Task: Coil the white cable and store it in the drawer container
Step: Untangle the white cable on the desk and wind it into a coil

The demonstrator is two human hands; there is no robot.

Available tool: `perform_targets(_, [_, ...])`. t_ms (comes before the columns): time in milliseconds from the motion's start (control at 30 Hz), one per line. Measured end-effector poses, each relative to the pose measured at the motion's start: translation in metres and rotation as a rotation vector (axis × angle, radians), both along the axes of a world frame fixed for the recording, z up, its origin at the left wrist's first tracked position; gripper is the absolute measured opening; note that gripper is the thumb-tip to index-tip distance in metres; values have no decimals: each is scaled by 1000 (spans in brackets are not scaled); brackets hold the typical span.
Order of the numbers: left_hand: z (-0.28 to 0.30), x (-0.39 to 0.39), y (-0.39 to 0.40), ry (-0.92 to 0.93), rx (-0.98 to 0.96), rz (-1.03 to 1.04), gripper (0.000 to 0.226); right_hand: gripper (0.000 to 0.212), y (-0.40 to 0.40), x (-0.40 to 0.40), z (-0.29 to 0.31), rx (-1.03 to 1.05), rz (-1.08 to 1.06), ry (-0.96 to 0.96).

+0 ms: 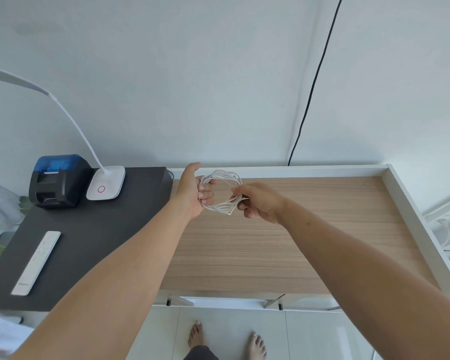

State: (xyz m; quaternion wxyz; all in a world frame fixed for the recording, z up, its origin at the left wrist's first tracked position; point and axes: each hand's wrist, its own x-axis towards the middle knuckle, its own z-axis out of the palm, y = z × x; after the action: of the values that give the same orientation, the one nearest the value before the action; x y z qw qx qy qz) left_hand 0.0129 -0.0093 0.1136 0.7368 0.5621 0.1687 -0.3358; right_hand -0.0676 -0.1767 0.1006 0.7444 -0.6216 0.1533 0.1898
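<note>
The white cable (225, 176) is wound into a round coil of several loops and hangs in the air above the far part of the wooden tabletop (283, 242). My left hand (192, 190) grips the coil's left side, fingers curled through the loops. My right hand (260, 202) pinches the coil's right side, where a short cable end sticks out. No drawer container is in view.
A dark cabinet top (89, 242) adjoins the table on the left, carrying a black and blue printer (59, 180), a white desk lamp (105, 185) and a white remote (37, 262). A black wire (315, 81) runs down the wall. The table has a raised white rim (413, 216).
</note>
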Motion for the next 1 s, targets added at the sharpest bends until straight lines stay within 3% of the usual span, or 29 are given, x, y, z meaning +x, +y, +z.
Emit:
perform_targets(100, [-7,-8,3,-49,-67,-54,24,21,-1,-4,-9,60,-20,-8])
perform_targets(167, [-13,-12,1,-141,76,-48,30,22,1,-7,-15,57,-14,-1])
perform_targets(267, [-23,-20,0,-297,414,-20,55,24,11,-10,-22,-6,46,16])
perform_targets(433, [-36,-30,7,-238,587,0,64,26,22,-17,-32,-116,151,35])
perform_targets(500, [-36,-31,9,-131,514,-13,59,26,24,-19,-35,-128,151,47])
perform_targets(600, [-30,-29,19,67,190,-152,44,25,22,-21,-36,-96,80,85])
perform_targets(667, [-27,-30,28,99,-46,-236,24,24,17,-23,-35,-57,37,118])
perform_targets(733, [-27,-34,37,104,-178,-292,23,24,15,-25,-34,-16,19,136])
perform_targets(867, [-33,-39,44,48,-256,-305,31,25,15,-26,-32,31,7,155])
perform_targets(1000, [-42,-37,44,-2,-176,-260,30,21,14,-23,-35,19,21,167])
